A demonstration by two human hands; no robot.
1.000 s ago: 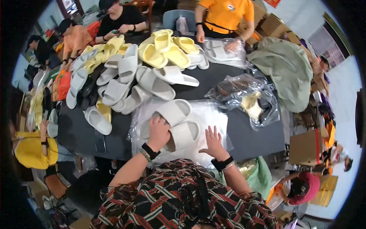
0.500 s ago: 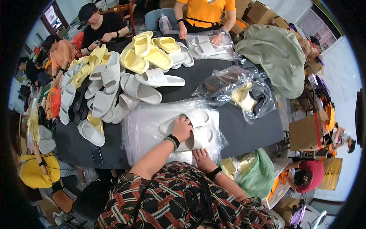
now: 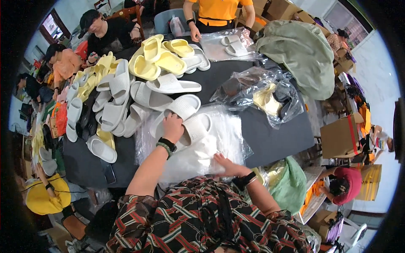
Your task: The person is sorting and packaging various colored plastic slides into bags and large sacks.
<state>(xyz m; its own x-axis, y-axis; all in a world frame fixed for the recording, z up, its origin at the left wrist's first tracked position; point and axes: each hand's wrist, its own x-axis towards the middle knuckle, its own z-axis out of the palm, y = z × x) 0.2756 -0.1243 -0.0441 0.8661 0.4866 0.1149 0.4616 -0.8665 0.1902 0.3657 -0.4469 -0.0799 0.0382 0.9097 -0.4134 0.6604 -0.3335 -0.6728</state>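
Packing workshop, slippers (image 3: 148,98) heaped, cartons (image 3: 339,135)

Over the second, the left hand (image 3: 174,126) stayed on the white slippers (image 3: 192,122) but shifted from their near edge to grip the front slipper's (image 3: 195,128) side, fingers curled over it. The right hand (image 3: 228,165) drew back from beside the slippers toward the body and came to lie flat on the near end of the stack of clear bags (image 3: 211,143), at the counter (image 3: 270,130) edge. The head view moved rightward and nearer, so the slipper pile (image 3: 126,92) sat further left.
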